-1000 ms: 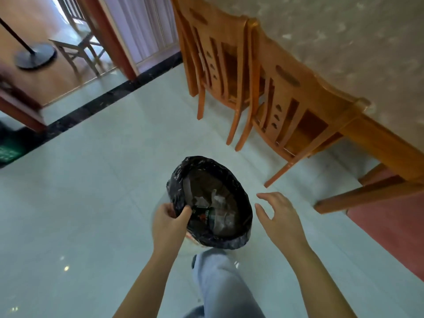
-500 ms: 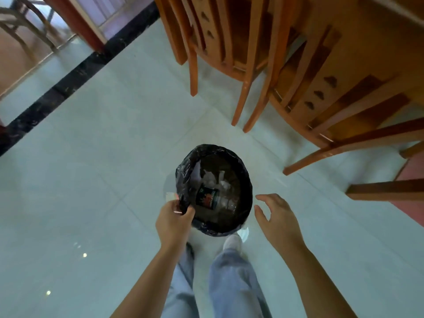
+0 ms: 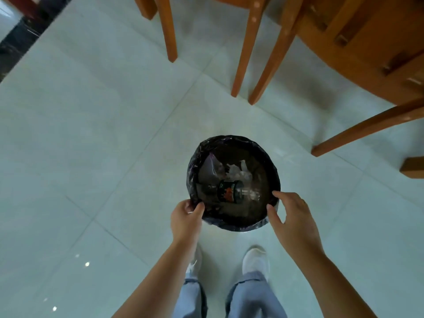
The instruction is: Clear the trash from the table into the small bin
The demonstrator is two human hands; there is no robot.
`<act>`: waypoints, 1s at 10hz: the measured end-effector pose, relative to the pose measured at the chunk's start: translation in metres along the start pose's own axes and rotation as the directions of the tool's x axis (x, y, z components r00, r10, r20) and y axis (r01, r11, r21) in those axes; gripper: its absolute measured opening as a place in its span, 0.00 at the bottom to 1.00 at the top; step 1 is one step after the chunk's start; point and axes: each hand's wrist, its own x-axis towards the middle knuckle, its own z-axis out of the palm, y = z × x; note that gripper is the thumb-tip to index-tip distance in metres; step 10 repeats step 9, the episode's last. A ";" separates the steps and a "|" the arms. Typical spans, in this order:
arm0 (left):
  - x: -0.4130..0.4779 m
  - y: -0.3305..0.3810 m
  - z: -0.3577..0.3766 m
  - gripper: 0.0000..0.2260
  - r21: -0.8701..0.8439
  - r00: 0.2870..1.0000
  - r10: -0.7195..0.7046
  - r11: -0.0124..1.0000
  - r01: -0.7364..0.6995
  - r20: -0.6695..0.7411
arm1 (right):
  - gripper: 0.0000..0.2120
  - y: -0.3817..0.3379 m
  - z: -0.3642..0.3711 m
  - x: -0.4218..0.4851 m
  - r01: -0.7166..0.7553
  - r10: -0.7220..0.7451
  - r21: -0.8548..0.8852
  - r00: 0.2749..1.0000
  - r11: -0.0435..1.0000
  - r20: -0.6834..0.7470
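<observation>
The left hand [image 3: 186,220] has thumb and fingers pinched on the near-left rim of the bin [image 3: 273,171]. The right hand [image 3: 292,216] is spread open, fingertips [image 3: 275,193] touching the near-right rim, not clearly gripping it. The bin, lined with a black bag, stands on the pale tiled floor [image 3: 91,134] just ahead of white shoes [image 3: 255,260]. Inside lie a bottle [image 3: 231,191] and crumpled wrappers [image 3: 241,171]. Chair legs [image 3: 246,49] stand beyond.

Small bin [image 3: 274,180] with black liner is sitting on pale floor tiles [image 3: 91,134]; a dark-labelled bottle [image 3: 231,191] and crumpled wrappers [image 3: 241,172] are lying inside. Left hand [image 3: 185,220] is pinching the near-left rim, right hand [image 3: 292,216] is touching the near-right rim, fingers spread
</observation>
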 end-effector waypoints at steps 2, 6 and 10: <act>0.049 -0.035 0.040 0.04 -0.055 0.996 0.007 0.998 -0.002 0.087 | 0.16 0.030 0.046 0.027 -0.034 0.032 -0.029 0.997 0.999 -0.065; 0.091 -0.078 0.061 0.05 -0.179 0.986 -0.001 0.983 0.031 0.166 | 0.17 0.062 0.102 0.040 -0.079 0.074 -0.049 0.992 0.996 -0.103; 0.092 -0.089 0.053 0.07 -0.142 0.981 -0.024 0.989 0.052 0.190 | 0.17 0.058 0.108 0.034 -0.088 0.082 -0.075 0.993 0.993 -0.079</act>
